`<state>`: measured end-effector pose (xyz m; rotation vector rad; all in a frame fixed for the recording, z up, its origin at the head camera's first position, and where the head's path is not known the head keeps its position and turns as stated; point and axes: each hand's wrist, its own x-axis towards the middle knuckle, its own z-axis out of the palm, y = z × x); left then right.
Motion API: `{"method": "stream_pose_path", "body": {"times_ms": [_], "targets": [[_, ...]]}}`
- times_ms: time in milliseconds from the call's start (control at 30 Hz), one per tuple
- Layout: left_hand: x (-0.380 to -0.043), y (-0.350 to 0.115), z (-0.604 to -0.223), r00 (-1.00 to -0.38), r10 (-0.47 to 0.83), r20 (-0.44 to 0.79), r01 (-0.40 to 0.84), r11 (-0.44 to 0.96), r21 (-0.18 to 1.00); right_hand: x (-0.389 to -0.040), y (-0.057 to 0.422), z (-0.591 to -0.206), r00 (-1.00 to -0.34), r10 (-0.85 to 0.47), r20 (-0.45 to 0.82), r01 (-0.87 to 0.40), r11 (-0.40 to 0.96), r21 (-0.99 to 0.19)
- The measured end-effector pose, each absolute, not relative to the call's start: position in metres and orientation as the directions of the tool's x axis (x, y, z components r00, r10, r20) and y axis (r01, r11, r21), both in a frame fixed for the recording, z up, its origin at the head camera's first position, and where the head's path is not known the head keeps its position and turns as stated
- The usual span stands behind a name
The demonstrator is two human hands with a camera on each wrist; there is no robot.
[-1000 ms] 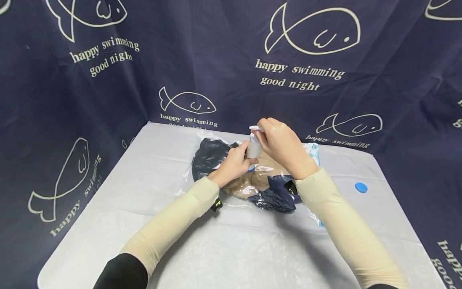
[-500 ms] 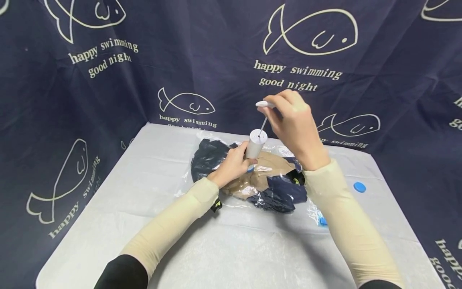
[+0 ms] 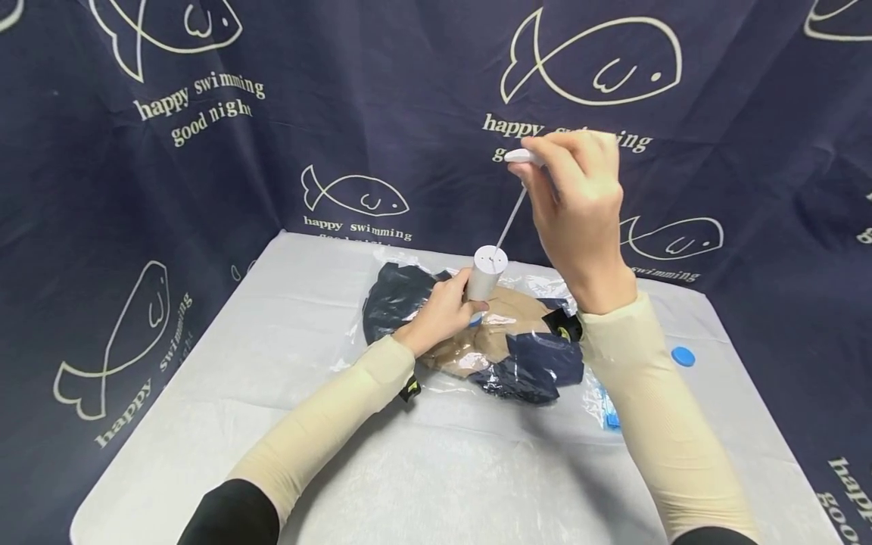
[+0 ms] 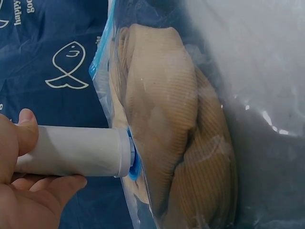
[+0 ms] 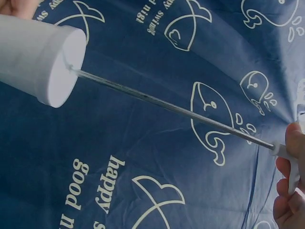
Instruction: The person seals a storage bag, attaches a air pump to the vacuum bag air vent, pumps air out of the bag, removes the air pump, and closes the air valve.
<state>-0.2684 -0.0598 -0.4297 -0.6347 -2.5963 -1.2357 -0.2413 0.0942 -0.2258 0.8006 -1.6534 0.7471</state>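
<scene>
Though thin, straight metal rod [image 5: 174, 109]

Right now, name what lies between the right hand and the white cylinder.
A thin metal rod spans that stretch, from the handle in the right hand to the white cylinder; the right wrist view shows it.

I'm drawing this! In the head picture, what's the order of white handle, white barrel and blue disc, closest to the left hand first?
1. White barrel: held in the left hand.
2. White handle: up and right, in the right hand.
3. Blue disc: far right, on the table.
</scene>
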Motion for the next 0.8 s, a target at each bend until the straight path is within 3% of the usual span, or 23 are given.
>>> {"method": "stream_pose_path", "body": {"times_ms": [267, 433, 633, 800], "targets": [[-0.267, -0.058, -0.429, -0.891, 0.298, 0.342, 0.453, 0.551, 0.701, -0.240, 0.098, -0.225, -0.159, -0.080, 0.984, -0.826, 0.557, -0.088], [-0.266, -0.058, -0.429, -0.894, 0.294, 0.337, 0.447, 0.566, 0.693, -0.241, 0.102, -0.232, -0.182, -0.214, 0.960, -0.834, 0.550, -0.036], [-0.267, -0.059, -0.427, -0.889, 0.298, 0.348, 0.458, 0.575, 0.678, -0.245, 0.109, -0.250, -0.300, -0.479, 0.825, -0.829, 0.559, 0.023], [-0.267, -0.058, -0.429, -0.889, 0.308, 0.338, 0.457, 0.569, 0.684, -0.248, 0.110, -0.273, -0.407, -0.590, 0.697, -0.816, 0.578, 0.013]]}}
